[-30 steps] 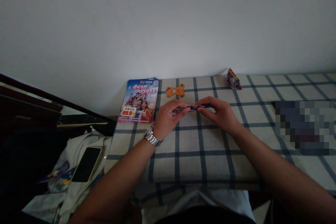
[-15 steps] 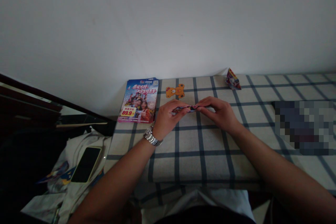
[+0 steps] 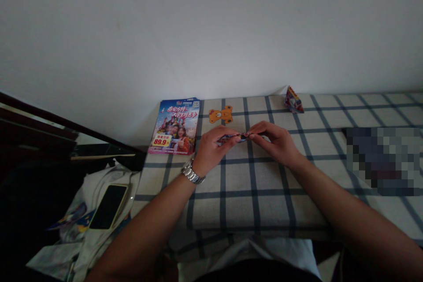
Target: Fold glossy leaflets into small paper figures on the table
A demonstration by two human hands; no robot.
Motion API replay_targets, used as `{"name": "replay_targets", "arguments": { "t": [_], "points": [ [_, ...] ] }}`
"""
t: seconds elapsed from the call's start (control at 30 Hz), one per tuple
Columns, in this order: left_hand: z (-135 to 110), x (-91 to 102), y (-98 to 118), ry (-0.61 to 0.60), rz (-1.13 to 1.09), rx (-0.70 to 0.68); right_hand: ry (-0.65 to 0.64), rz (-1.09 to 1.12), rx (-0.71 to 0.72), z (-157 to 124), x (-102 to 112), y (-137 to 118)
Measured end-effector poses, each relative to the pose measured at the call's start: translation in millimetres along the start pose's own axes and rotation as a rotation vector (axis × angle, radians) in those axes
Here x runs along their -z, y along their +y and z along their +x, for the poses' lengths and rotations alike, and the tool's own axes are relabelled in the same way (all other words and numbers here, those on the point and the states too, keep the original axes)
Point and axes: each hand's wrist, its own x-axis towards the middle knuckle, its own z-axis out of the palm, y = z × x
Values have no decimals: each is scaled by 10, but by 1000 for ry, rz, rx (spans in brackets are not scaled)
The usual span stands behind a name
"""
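Observation:
Between both hands is a small folded piece of printed paper (image 3: 243, 136), seen nearly edge-on above the checked tablecloth. My left hand (image 3: 214, 143), with a metal watch on its wrist, pinches the paper's left end between thumb and fingers. From the other side my right hand (image 3: 274, 141) pinches its right end. The two hands' fingertips almost meet at the middle, and much of the paper is hidden behind them. Just beyond my left hand lies a flat orange bear cutout (image 3: 220, 115). A stack of printed flyers (image 3: 175, 127) sits left of that hand.
A folded paper shape (image 3: 293, 100) stands by the wall at the back. The checked cloth (image 3: 231, 198) covers the table. A blurred dark item (image 3: 380, 158) lies on the right. Below the table's left edge, a phone (image 3: 109, 206) rests on a white bag (image 3: 89, 185).
Almost nothing differs. Both hands keep their pinch on the folded paper, with only a very slight shift of the fingers.

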Motion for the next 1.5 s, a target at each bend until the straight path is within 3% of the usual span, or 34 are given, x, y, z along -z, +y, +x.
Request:
{"name": "replay_targets", "arguments": {
  "t": [0.57, 0.87, 1.5],
  "points": [
    [9, -16, -12, 17, -8, -101, -15, -74, -8, 0, -23, -46],
    [-4, -46, 8, -25, -4, -130, -13, -137, 113, 12, -75, -86],
    [-33, -63, 71, -67, -54, -111, -23, -107, 97, -14, -140, -168]
  ]
}}
